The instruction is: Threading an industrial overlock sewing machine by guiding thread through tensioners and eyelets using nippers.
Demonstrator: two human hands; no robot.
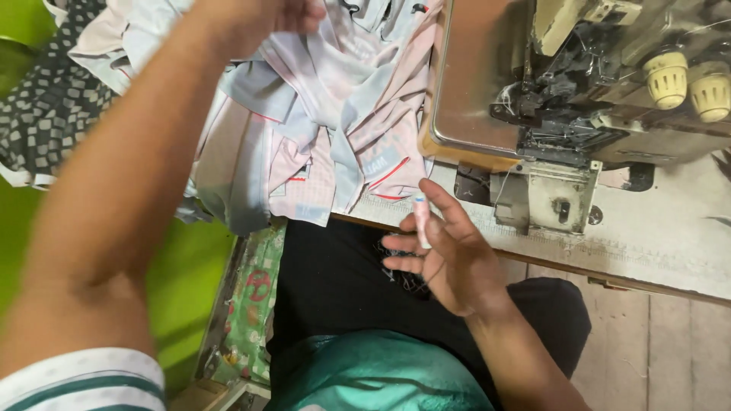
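Observation:
My left hand reaches up at the top of the view and grips a piece from a pile of pale pink, grey and white fabric pieces heaped on the table's left side. My right hand hovers over my lap just before the table edge, fingers loosely spread, with a small white stick-like object, perhaps chalk, held between its fingers. The sewing machine stands to the right of the pile, a little beyond my right hand.
The worn wooden table edge runs across the right. A black-and-white patterned cloth lies at far left over a green surface. A printed green cloth hangs by my lap. Two cream knobs sit on the machine.

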